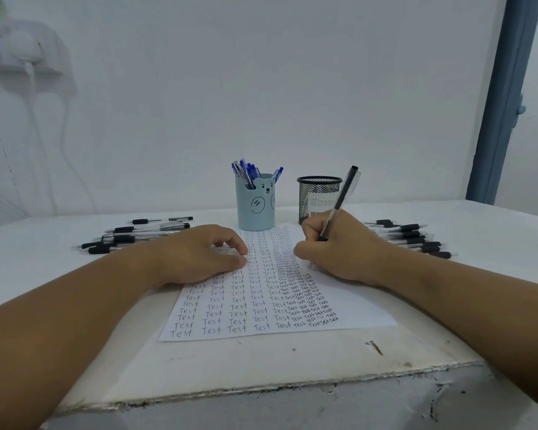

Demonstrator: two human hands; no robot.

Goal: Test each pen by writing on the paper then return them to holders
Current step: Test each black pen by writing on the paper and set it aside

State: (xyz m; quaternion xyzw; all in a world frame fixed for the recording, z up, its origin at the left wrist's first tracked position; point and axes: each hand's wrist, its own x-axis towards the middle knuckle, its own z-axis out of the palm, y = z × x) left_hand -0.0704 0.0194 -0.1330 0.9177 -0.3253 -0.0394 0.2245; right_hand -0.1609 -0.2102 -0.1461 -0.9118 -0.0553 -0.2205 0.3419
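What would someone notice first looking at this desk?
The paper in the middle, crammed with rows of "Test", with the right hand writing on it with a black pen while the left hand rests on it. Behind stands a blue bear holder full of blue pens.

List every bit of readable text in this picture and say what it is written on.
"Test": handwritten over and over in rows and columns on the paper.
White label on the black mesh holder: printed lines and a barcode, too small to read.
Blue bear holder: a drawn face, no words.
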